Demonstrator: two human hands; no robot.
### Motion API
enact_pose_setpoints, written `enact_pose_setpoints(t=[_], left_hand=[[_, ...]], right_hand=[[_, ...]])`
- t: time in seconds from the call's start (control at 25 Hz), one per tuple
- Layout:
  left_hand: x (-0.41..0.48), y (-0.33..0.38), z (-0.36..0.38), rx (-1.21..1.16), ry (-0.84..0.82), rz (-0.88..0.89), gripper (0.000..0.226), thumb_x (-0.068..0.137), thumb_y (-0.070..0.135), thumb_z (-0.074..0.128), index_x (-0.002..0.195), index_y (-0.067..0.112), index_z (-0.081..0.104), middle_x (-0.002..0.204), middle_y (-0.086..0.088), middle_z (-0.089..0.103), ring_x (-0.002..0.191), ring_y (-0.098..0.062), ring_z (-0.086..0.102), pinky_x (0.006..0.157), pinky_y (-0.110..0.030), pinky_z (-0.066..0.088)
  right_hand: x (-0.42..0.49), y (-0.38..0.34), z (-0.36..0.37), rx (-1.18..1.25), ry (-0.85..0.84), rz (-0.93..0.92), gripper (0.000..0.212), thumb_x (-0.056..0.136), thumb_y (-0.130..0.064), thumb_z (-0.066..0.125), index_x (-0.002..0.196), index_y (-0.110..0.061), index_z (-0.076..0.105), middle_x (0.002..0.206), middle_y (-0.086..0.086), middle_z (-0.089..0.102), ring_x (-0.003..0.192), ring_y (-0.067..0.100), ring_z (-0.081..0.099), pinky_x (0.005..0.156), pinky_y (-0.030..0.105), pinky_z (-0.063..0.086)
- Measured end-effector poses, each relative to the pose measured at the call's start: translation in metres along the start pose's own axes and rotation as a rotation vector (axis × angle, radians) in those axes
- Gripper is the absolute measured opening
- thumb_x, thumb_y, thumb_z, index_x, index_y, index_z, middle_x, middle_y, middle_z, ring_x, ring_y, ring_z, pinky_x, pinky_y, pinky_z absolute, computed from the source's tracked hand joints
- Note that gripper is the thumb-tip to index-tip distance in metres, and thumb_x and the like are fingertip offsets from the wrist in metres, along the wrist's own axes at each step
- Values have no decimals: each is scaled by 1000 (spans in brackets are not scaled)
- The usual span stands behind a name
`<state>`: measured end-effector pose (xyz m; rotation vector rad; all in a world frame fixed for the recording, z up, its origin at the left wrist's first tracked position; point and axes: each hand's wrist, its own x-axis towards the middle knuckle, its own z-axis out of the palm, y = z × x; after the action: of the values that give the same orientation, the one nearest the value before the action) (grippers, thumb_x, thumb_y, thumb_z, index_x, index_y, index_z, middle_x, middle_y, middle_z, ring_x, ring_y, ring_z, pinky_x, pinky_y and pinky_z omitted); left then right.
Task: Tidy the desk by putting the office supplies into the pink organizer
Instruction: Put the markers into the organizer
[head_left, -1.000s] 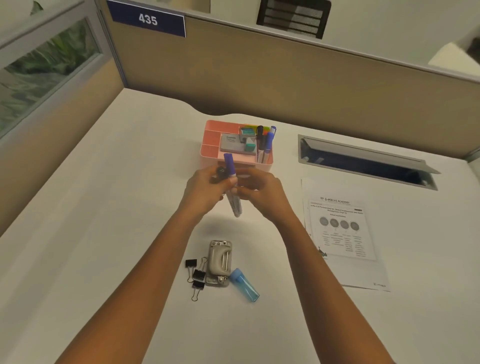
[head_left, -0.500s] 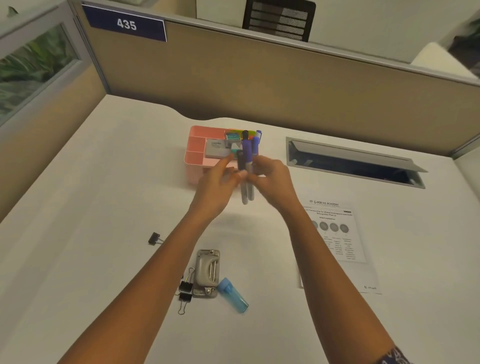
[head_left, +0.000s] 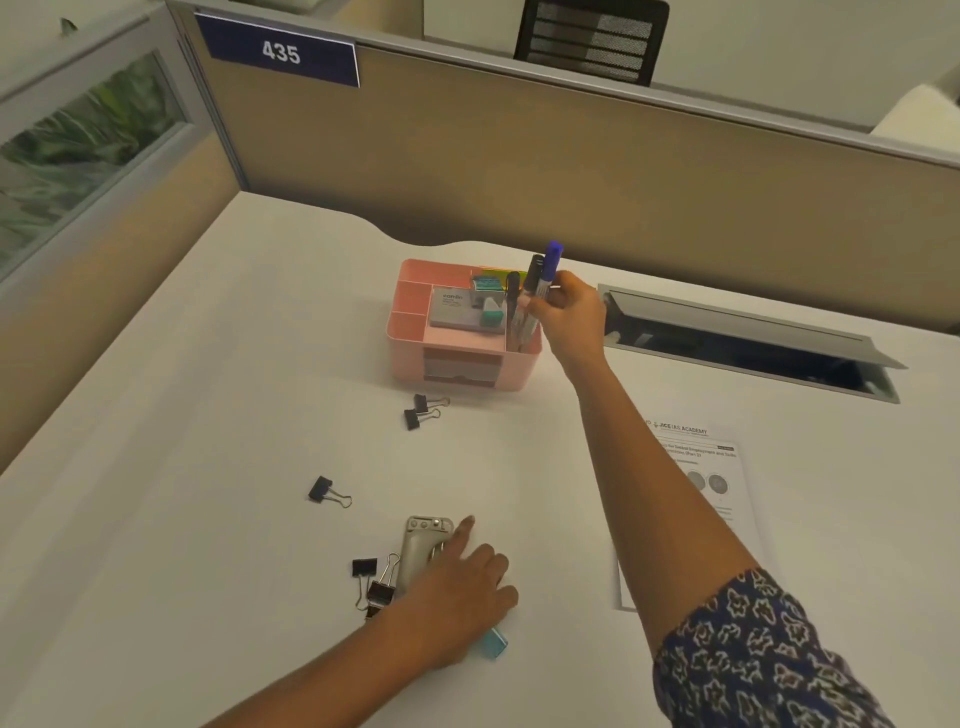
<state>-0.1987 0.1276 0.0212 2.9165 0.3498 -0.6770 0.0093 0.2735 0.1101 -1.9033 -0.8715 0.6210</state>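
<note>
Since half a second ago the hands have split. Right hand (head_left: 569, 312) lowers the blue-capped marker (head_left: 545, 283) into the pink plastic organizer (head_left: 415, 358)'s right-hand pen slot, grip closed on its barrel. Left hand (head_left: 457, 587) has dropped onto the grey metal stapler (head_left: 421, 551) on the white worktop (head_left: 208, 415); grip apparently not yet closed, fingers partly hidden. Black binder clips (head_left: 423, 410) lie loose, with open room around them.

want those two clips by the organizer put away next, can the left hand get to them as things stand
Probably yes: the left hand rests on the stapler, and bare desk lies between it and the two binder clips.
</note>
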Motion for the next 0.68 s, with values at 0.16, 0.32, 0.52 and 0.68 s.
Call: enact_pose_setpoints(t=[0.16, 0.32, 0.52, 0.68], left_hand=[[10, -11, 2, 10, 79, 21, 36, 80, 5, 62, 113, 9, 48, 115, -15, 49, 112, -34, 43, 113, -57, 2], [13, -27, -7, -67, 199, 37, 26, 77, 6, 64, 100, 17, 59, 105, -6, 56, 103, -27, 50, 110, -47, 23], [17, -52, -21, -158, 309, -11, 26, 71, 14, 72, 95, 23, 67, 95, 2, 61, 91, -19, 54, 82, -31, 39], [14, -77, -42, -259, 355, -143, 28, 86, 18, 61, 113, 23, 63, 109, -1, 57, 103, -21, 46, 82, -34, 36]], right_hand=[[-4, 11, 8, -48, -45, 43, 43, 87, -19, 68, 128, -10, 57, 126, 8, 63, 111, 25, 61, 94, 39, 51], [-6, 20, 9, -93, -68, 37, 40, 89, -19, 66, 127, -9, 57, 125, 8, 62, 105, 20, 59, 87, 28, 50], [-5, 15, 12, -92, -44, 45, 39, 89, -17, 66, 126, -8, 60, 122, 9, 64, 90, 13, 53, 83, 23, 45], [-4, 17, 6, -21, 87, 45, 39, 87, -19, 69, 125, -11, 61, 126, 6, 62, 111, 18, 57, 92, 33, 50]])
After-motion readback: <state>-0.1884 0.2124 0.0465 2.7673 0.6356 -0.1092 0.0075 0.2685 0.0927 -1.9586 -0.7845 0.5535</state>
